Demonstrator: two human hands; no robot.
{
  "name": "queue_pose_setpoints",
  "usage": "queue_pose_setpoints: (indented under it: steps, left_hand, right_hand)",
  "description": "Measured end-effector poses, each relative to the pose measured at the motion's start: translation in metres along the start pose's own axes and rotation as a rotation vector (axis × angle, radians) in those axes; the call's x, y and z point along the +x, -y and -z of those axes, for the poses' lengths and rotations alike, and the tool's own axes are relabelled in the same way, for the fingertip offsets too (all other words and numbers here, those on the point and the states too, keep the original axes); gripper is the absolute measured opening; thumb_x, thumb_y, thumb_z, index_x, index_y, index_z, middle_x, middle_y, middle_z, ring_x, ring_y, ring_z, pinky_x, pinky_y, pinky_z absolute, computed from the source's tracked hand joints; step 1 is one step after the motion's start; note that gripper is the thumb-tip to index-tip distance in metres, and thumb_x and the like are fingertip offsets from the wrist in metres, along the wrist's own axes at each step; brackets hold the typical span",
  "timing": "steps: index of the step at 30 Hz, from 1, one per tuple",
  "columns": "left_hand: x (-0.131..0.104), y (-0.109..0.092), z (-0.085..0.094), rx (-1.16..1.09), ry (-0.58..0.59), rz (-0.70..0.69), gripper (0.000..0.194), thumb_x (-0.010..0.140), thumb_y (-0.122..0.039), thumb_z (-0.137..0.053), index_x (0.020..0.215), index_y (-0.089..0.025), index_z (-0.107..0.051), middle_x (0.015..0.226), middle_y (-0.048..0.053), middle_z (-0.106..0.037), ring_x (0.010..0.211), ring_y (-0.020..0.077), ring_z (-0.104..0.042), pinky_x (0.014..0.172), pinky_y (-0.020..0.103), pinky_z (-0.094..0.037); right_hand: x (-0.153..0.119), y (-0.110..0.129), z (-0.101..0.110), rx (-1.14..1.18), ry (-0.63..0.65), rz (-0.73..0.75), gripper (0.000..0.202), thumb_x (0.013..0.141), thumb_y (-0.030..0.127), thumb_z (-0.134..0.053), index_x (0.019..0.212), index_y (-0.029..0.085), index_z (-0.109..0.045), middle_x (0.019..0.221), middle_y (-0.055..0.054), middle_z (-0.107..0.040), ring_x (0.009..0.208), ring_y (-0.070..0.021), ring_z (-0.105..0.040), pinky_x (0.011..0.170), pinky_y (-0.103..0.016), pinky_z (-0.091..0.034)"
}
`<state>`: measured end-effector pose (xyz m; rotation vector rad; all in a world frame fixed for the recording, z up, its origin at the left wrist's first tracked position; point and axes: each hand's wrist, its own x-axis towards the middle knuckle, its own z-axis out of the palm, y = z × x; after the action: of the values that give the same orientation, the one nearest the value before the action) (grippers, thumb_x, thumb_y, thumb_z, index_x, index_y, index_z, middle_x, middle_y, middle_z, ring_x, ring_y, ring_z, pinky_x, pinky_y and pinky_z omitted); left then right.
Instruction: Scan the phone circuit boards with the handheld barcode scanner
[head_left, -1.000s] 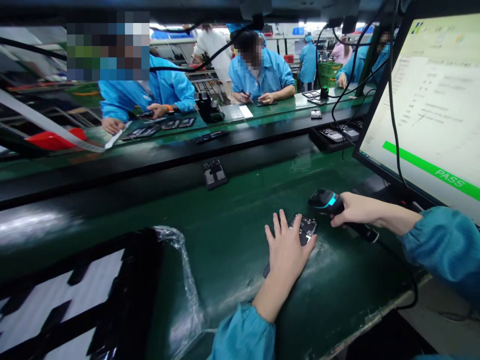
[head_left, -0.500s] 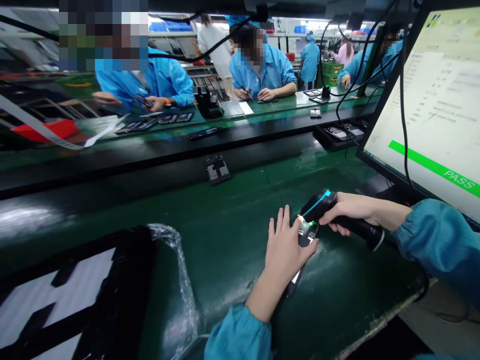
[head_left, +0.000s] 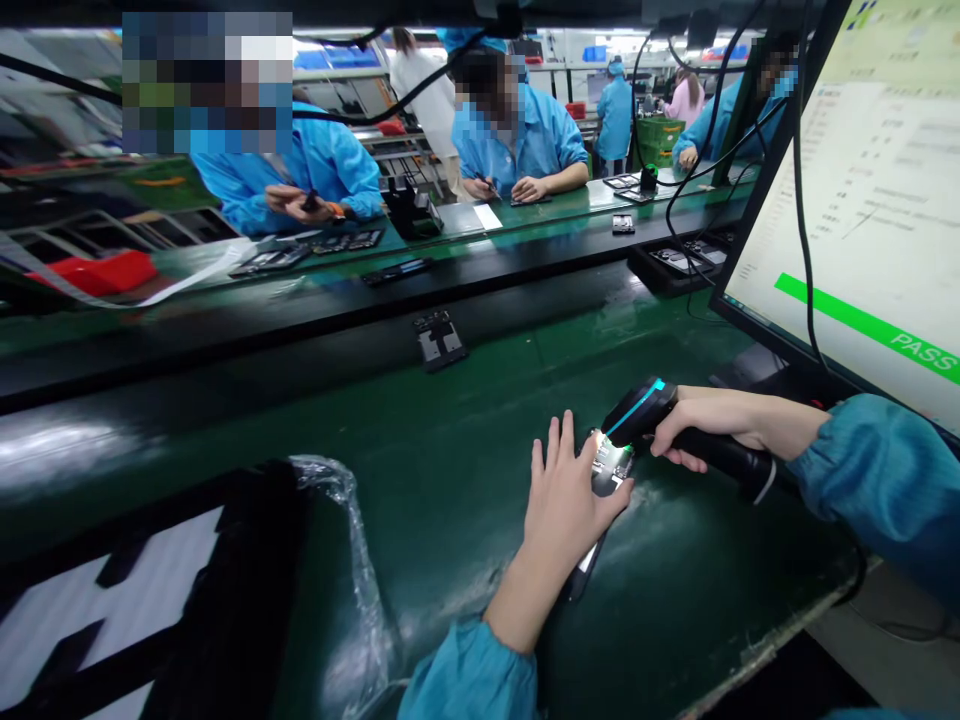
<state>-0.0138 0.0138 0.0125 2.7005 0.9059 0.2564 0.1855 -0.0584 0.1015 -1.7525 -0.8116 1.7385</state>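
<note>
Left hand (head_left: 568,492) lay flat, fingers spread, pressing the phone board (head_left: 609,468) onto the green belt (head_left: 450,420). Since a second ago, the scanner (head_left: 679,432), gripped in the closed right hand (head_left: 709,420), had tipped down; its light fell on the board, likely mid-scan. Board's long axis ran from under the palm up-right toward the scanner nose.

A second ago my right hand (head_left: 720,425) holds the scanner (head_left: 679,432) level, its head clear of the phone board (head_left: 611,465). Now I have it tipped nose-down, head just above the board's top end, green light falling on the components. My left hand (head_left: 566,495) has slid a little toward me, so the board's lower end pokes out below my palm. Across the belt, a co-worker's hands (head_left: 300,205) have come up off the green bench (head_left: 525,215) and together.
</note>
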Motion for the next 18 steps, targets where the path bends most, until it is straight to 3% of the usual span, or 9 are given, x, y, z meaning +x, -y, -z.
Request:
queue_pose_setpoints:
  steps: [6,18]
  left_hand:
    - [0.0,0.0002,-0.0002,0.0,0.008,0.006,0.061,0.08,-0.048,-0.067,0.132,-0.017,-0.054,0.161,0.021,-0.021,0.149,0.0382,-0.015,0.117,0.061,-0.021]
    - [-0.0004,-0.001,-0.0002,-0.018,0.02,0.009,0.059,0.081,-0.047,-0.067,0.13,-0.017,-0.055,0.161,0.021,-0.022,0.149,0.0388,-0.014,0.118,0.061,-0.019]
  right_hand:
    - [0.0017,-0.0046,0.004,0.024,0.022,0.015,0.008,0.066,0.017,-0.066,0.067,0.012,-0.06,0.052,-0.002,-0.059,0.041,-0.011,-0.052,0.037,-0.019,-0.044]
    - [-0.0057,-0.0038,0.0033,0.033,0.011,0.037,0.012,0.07,0.018,-0.066,0.06,0.012,-0.061,0.053,-0.002,-0.059,0.041,-0.0096,-0.053,0.039,-0.017,-0.045]
